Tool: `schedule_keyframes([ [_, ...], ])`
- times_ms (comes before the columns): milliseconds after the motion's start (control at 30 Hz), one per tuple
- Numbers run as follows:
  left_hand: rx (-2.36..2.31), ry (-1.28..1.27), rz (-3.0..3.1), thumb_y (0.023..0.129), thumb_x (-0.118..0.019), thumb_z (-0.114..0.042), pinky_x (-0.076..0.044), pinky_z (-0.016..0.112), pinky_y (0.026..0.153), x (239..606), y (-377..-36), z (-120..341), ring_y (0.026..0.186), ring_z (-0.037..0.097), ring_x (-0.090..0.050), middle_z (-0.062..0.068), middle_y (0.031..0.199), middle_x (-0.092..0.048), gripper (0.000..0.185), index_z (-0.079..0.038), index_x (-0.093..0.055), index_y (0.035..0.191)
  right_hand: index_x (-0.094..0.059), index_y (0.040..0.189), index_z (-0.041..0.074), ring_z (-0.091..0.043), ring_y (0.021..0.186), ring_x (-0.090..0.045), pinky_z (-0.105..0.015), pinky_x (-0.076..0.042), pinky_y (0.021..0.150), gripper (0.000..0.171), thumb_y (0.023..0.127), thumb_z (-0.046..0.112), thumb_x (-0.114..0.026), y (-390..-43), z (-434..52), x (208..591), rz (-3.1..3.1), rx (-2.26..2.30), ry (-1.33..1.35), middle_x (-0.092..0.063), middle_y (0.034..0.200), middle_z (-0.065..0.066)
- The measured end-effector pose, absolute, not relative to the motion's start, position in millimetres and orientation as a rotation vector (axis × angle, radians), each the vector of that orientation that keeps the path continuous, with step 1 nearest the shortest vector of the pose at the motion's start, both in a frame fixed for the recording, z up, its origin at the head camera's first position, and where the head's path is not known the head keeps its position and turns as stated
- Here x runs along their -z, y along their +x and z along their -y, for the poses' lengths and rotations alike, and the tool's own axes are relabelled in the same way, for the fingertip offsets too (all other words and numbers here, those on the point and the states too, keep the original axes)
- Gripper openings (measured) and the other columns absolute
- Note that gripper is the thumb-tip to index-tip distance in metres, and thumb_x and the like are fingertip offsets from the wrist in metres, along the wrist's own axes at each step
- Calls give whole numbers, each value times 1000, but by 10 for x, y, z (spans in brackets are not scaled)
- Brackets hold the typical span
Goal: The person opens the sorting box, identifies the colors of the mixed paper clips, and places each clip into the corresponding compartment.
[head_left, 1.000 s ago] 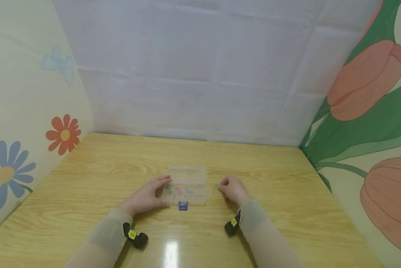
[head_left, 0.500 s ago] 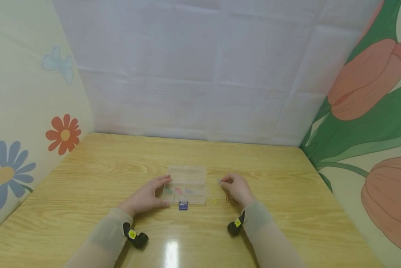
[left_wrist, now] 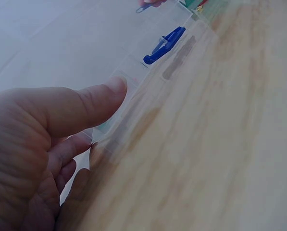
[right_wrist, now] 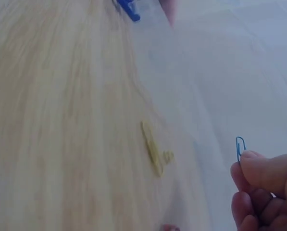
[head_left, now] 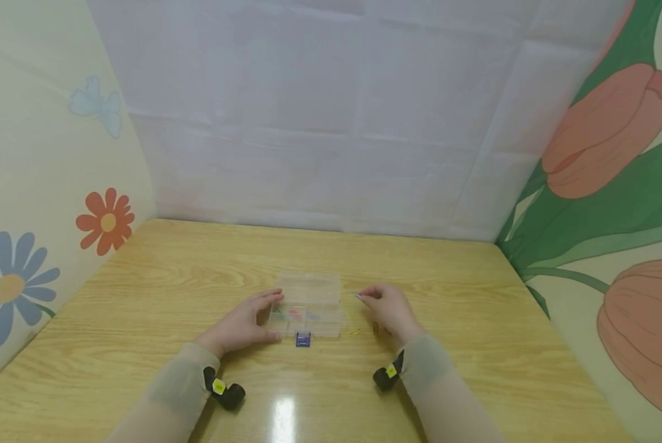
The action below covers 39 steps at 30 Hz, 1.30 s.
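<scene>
A clear plastic compartment box (head_left: 309, 288) stands with its lid raised at the back and a blue latch (head_left: 303, 339) at its front. My left hand (head_left: 242, 323) holds the box's left side, thumb at the front corner and fingers reaching to the back. To the right of the box, my right hand (head_left: 390, 309) pinches a blue paper clip (right_wrist: 240, 147) between thumb and index finger; the clip's loop sticks up past the fingertips. Small green, pink and blue bits (head_left: 295, 314) show inside the box.
Yellow paper clips (right_wrist: 152, 148) lie on the wooden table (head_left: 209, 258) just right of the box. An orange-brown clip (head_left: 376, 328) rests below my right hand. A white cloth wall (head_left: 320, 123) rises at the back, with floral panels on both sides.
My right hand has moved slightly up and right, then a little left, with the paper clip in its fingertips. The orange-brown clip beneath has come into sight. My left hand stays still.
</scene>
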<state>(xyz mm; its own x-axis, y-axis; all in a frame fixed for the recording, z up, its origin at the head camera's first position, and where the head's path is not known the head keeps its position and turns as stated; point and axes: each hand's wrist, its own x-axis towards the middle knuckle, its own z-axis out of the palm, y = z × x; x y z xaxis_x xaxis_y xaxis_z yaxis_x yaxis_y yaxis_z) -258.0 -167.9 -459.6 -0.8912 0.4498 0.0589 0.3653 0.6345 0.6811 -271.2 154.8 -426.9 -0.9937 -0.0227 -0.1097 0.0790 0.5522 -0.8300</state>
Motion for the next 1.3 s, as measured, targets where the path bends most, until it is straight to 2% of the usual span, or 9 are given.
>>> schedule_keyframes([
  [67, -1100, 684, -2734, 78, -79, -36, -20, 60, 111, 4597, -2578, 1679, 141, 39, -23, 9, 154, -32, 81, -9, -42, 145, -70, 99, 17, -19, 97, -58, -37, -49, 84, 12, 93, 24, -64, -2707, -1505, 4233, -2674, 1433, 29, -66, 103, 0],
  [200, -1098, 687, -2736, 78, -79, -36, -20, 60, 111, 4599, -2577, 1681, 141, 39, -23, 9, 154, -32, 82, -9, -42, 145, -70, 99, 17, -21, 102, -58, -44, -47, 93, 11, 93, 23, -64, -2706, -1425, 4188, -2672, 1423, -14, -66, 104, 0],
  [400, -1103, 689, -2735, 78, -79, -37, -20, 60, 111, 4595, -2578, 1675, 141, 39, -23, 9, 154, -32, 82, -9, -42, 145, -71, 97, 18, -19, 96, -59, -41, -48, 87, 9, 93, 22, -65, -2719, -1285, 4158, -2684, 1396, -51, -67, 102, 1],
  [733, -1122, 662, -2722, 77, -79, -37, -18, 61, 112, 4593, -2574, 1671, 142, 39, -21, 9, 155, -31, 82, -10, -41, 146, -70, 94, 13, -17, 91, -60, -39, -50, 87, 6, 91, 15, -65, -2731, -1010, 4164, -2658, 1403, -169, -67, 94, 1],
  [1300, -1136, 697, -2728, 77, -79, -39, -19, 61, 111, 4623, -2595, 1691, 140, 40, -24, 10, 154, -33, 83, -9, -42, 145, -68, 92, 17, -14, 85, -58, -36, -51, 81, 3, 91, 16, -66, -2684, -786, 4209, -2691, 1271, -195, -64, 90, 5],
])
